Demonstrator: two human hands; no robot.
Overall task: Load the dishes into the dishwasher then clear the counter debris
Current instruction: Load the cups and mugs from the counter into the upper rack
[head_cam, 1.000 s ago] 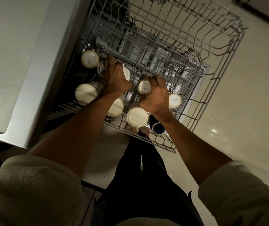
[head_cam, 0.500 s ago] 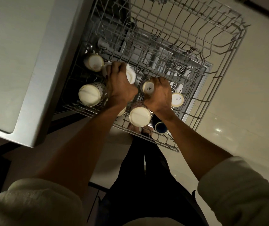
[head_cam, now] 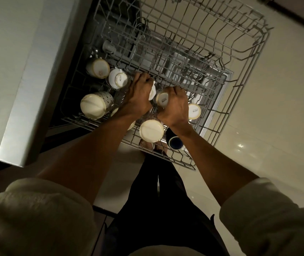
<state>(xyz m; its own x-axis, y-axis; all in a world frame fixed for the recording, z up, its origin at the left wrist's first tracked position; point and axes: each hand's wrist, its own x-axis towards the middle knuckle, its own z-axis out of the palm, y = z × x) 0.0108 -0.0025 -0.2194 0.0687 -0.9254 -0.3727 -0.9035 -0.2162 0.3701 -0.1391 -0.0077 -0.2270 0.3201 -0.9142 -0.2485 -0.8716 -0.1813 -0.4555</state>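
The dishwasher's upper wire rack (head_cam: 239,43) is pulled out below me, with several cups standing upside down in its near part. My left hand (head_cam: 138,95) reaches into the rack, fingers curled over a white cup (head_cam: 152,92) that is mostly hidden under the palm. Right beside it, my right hand (head_cam: 177,106) grips a small white cup (head_cam: 163,99), base up with a printed mark. An uncovered white cup (head_cam: 118,80) stands just left of my left hand.
Around the hands stand a cream mug (head_cam: 99,68), two patterned mugs (head_cam: 94,106) (head_cam: 152,131), another white cup (head_cam: 194,111) and a dark blue mug (head_cam: 174,141). The counter (head_cam: 9,52) overhangs on the left. Pale floor tiles lie to the right.
My left hand has slid right toward my right hand, uncovering the white cup on its left. My right hand keeps its grip on the small cup in about the same place.
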